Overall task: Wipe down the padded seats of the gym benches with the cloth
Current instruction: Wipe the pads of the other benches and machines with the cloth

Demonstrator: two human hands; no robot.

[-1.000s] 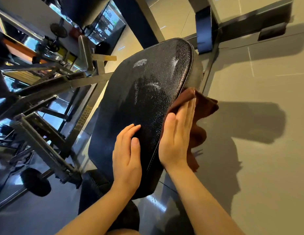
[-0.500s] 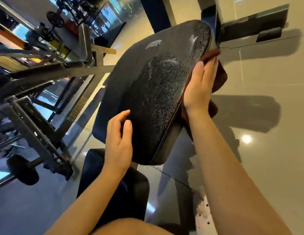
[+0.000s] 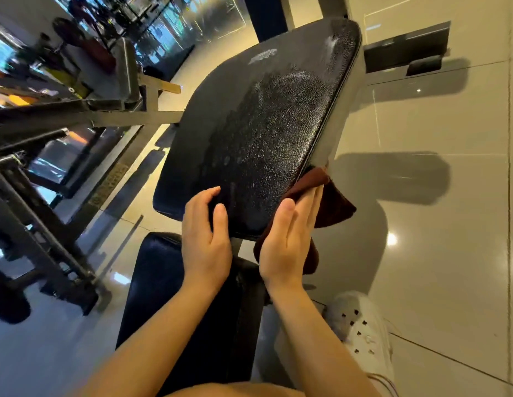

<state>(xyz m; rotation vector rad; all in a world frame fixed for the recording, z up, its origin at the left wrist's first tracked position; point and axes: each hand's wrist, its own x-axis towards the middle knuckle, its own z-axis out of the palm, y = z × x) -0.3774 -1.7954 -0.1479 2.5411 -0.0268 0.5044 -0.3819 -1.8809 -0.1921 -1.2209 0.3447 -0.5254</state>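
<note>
Two hands mid-frame: R hand (image 3: pixel 289 239) flat, fingers straight, pressing brown cloth (image 3: pixel 332 207) vs pad (image 3: pixel 258 133) edge; L hand (image 3: pixel 205 242) loosely curled, resting on pad.

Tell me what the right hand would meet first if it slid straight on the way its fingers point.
The right hand presses the brown cloth against the black pad's side edge, fingers pointing along it. Ahead looks like only more pad edge, though depth is unclear.
</note>
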